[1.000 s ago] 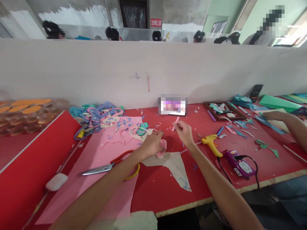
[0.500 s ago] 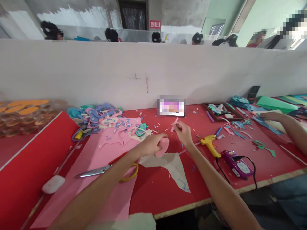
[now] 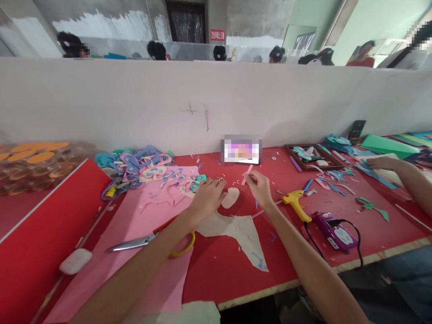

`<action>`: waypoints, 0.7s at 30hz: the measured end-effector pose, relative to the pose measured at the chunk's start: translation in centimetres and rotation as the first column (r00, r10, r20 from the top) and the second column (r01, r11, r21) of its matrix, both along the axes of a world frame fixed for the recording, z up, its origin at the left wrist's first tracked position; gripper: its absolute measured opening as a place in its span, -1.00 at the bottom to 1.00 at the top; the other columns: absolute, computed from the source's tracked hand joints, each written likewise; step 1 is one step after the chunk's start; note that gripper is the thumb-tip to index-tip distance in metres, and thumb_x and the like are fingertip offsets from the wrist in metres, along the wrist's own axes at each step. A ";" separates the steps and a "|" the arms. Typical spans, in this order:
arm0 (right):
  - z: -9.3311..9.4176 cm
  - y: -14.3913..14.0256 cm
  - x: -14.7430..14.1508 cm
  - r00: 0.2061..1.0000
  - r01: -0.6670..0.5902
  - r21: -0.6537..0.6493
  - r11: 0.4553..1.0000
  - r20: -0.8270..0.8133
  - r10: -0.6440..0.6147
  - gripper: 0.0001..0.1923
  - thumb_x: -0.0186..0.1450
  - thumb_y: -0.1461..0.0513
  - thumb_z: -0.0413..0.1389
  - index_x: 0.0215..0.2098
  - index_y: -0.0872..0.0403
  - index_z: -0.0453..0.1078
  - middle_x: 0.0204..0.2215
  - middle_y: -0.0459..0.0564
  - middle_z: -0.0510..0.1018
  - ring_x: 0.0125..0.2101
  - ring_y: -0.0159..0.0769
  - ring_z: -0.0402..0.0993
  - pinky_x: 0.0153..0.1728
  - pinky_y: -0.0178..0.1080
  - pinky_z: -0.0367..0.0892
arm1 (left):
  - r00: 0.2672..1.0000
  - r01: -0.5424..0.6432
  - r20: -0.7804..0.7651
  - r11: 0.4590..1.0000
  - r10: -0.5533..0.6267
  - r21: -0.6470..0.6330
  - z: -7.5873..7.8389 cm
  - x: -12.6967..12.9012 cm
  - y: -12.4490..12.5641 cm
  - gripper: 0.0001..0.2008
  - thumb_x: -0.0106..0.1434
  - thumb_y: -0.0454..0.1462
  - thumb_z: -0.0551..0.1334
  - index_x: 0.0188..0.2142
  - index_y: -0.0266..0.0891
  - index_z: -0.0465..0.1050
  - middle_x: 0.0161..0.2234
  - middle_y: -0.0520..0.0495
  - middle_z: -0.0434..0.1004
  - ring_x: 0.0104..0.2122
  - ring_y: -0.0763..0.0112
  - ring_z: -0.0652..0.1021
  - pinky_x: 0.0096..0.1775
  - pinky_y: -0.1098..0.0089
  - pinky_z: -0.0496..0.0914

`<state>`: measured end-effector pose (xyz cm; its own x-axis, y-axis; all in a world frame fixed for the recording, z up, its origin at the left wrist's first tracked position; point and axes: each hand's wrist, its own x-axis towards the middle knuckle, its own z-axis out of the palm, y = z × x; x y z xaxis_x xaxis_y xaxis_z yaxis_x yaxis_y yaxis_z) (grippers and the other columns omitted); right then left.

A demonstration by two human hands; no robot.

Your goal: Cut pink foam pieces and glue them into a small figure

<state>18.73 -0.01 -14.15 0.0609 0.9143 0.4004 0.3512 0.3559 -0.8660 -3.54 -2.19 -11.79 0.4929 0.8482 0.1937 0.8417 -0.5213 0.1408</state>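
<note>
My left hand (image 3: 205,198) reaches over the red table (image 3: 219,270) and holds a small oval foam piece (image 3: 231,197) by its left edge, pale side up. My right hand (image 3: 260,187) is just to the right of it and pinches a thin pink strip (image 3: 248,173) that points up and away. Under both hands lies a beige paper scrap (image 3: 245,234). A large pink foam sheet (image 3: 135,252) lies under my left forearm.
Scissors (image 3: 145,240) with red and yellow handles lie on the pink sheet. A yellow glue gun (image 3: 297,202) and a purple device (image 3: 334,231) with a black cord sit to the right. A pile of foam cutouts (image 3: 145,166) is back left. A co-worker's arm (image 3: 401,173) rests far right.
My left hand has turned the oval piece over: its pink side showed before, its pale side shows now, a little farther from me. My right hand stays put with the strip.
</note>
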 end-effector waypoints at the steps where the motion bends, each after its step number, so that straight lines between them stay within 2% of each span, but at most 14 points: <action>1: 0.0 0.0 0.0 1.000 0.000 0.001 1.000 0.001 0.000 -0.56 0.38 -0.06 0.07 -0.35 0.17 0.39 -0.47 0.00 0.49 -0.44 -0.37 0.41 -0.34 -0.36 0.29 | 1.000 0.025 -0.014 1.000 -0.025 0.004 -0.3 0.5 -0.5 -0.68 0.41 -0.18 0.11 0.10 -0.20 0.38 -0.05 -0.18 0.48 0.02 0.10 0.46 0.11 0.03 0.26; 4: 0.3 -0.1 -0.1 1.000 0.004 0.008 1.000 0.008 -0.004 -0.56 0.39 -0.06 0.07 -0.36 0.17 0.39 -0.46 0.00 0.50 -0.43 -0.37 0.41 -0.34 -0.37 0.28 | 0.991 0.128 -0.039 0.992 -0.128 0.004 -1.2 1.7 -1.5 -0.60 0.35 -0.12 0.20 0.13 -0.19 0.34 -0.04 -0.19 0.48 0.03 0.07 0.45 0.15 -0.01 0.22; 8: 0.5 -0.1 -0.1 1.000 -0.012 0.004 1.000 -0.024 0.012 -0.58 0.39 -0.04 0.07 -0.32 0.17 0.43 -0.42 0.02 0.53 -0.39 -0.35 0.45 -0.29 -0.36 0.31 | 0.977 0.211 0.012 0.976 -0.211 -0.058 -2.1 1.1 -1.0 -0.53 0.28 -0.39 0.11 0.18 -0.17 0.29 0.06 -0.14 0.46 0.14 0.16 0.40 0.27 -0.01 0.13; 11: 0.5 -0.1 -0.3 0.999 -0.022 0.004 1.000 -0.046 0.022 -0.57 0.37 -0.04 0.09 -0.30 0.17 0.47 -0.40 0.03 0.53 -0.37 -0.35 0.45 -0.28 -0.35 0.33 | 0.975 0.198 0.116 0.976 -0.187 -0.092 -2.1 0.3 0.0 -0.41 0.18 -0.51 0.04 0.19 -0.15 0.29 0.18 -0.09 0.39 0.27 0.21 0.31 0.35 -0.05 0.00; 13: 0.5 -0.2 -0.6 0.997 -0.051 0.012 0.999 -0.051 0.051 -0.59 0.36 -0.03 0.12 -0.29 0.17 0.49 -0.37 0.04 0.54 -0.35 -0.34 0.45 -0.27 -0.35 0.34 | 0.966 0.141 0.230 0.987 -0.120 -0.081 -2.0 0.2 0.5 -0.48 0.25 -0.47 0.05 0.18 -0.16 0.32 0.20 -0.08 0.38 0.26 0.22 0.32 0.33 0.01 0.08; 15: 0.6 -0.5 -1.1 0.994 -0.097 0.025 0.995 -0.048 0.098 -0.63 0.35 -0.01 0.14 -0.30 0.16 0.50 -0.34 0.04 0.54 -0.33 -0.33 0.45 -0.26 -0.34 0.35 | 0.928 0.096 0.367 0.993 -0.063 -0.072 -2.0 0.4 0.7 -0.60 0.34 -0.34 0.10 0.16 -0.16 0.34 0.14 -0.09 0.44 0.18 0.23 0.40 0.25 0.10 0.23; 18: 0.7 -1.2 -2.0 0.985 -0.169 0.040 0.985 -0.020 0.170 -0.66 0.35 0.03 0.15 -0.34 0.15 0.49 -0.35 0.03 0.53 -0.34 -0.35 0.43 -0.27 -0.34 0.32 | 0.838 0.086 0.545 0.994 -0.033 -0.071 -2.0 0.7 0.8 -0.62 0.38 -0.18 0.19 0.16 -0.16 0.34 0.04 -0.10 0.51 0.05 0.28 0.48 0.13 0.20 0.33; 21: 0.5 -1.6 -2.9 0.974 -0.227 0.018 0.974 0.023 0.226 -0.64 0.36 0.02 0.13 -0.38 0.15 0.48 -0.40 0.01 0.51 -0.39 -0.38 0.40 -0.35 -0.35 0.26 | 0.741 0.108 0.671 0.991 -0.027 -0.079 -2.1 0.6 0.8 -0.61 0.37 -0.17 0.22 0.15 -0.16 0.33 -0.03 -0.07 0.53 -0.03 0.38 0.51 0.08 0.31 0.35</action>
<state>15.82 -1.62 -13.62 -0.1553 0.8948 0.4185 0.2774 0.4461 -0.8509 -2.94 -1.35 -13.84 0.3284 0.8527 0.4063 0.4736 -0.5208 0.7102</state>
